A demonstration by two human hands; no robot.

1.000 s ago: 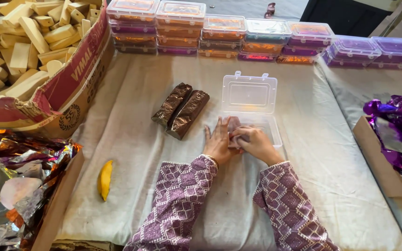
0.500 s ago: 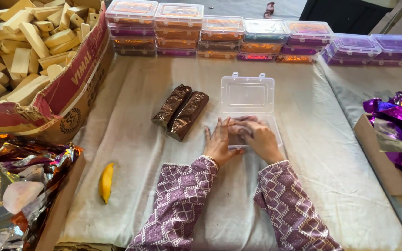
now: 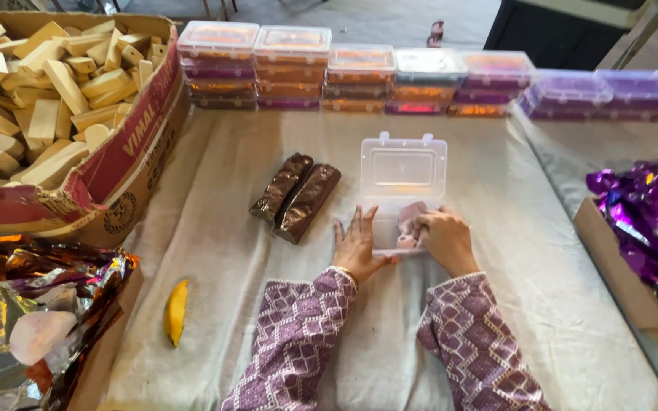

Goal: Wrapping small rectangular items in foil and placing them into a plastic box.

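Note:
A clear plastic box (image 3: 403, 169) lies open on the cloth-covered table, its lid tipped back. My left hand (image 3: 357, 247) rests flat with fingers spread at the box's left front corner. My right hand (image 3: 443, 237) is inside the box tray, fingers pressing on a pale pink wrapped piece (image 3: 408, 221). Two dark brown foil-wrapped bars (image 3: 297, 195) lie side by side just left of the box.
A cardboard carton (image 3: 119, 160) full of pale bars stands at far left. Stacks of filled clear boxes (image 3: 359, 76) line the back edge. Purple foil (image 3: 653, 221) fills a box at right, crumpled foil (image 3: 32, 304) at lower left. A yellow piece (image 3: 176, 310) lies on the cloth.
Both hands were together over the box tray; my left hand has since slid off to the box's left corner and flattened, while my right hand stays in the tray on the pink piece.

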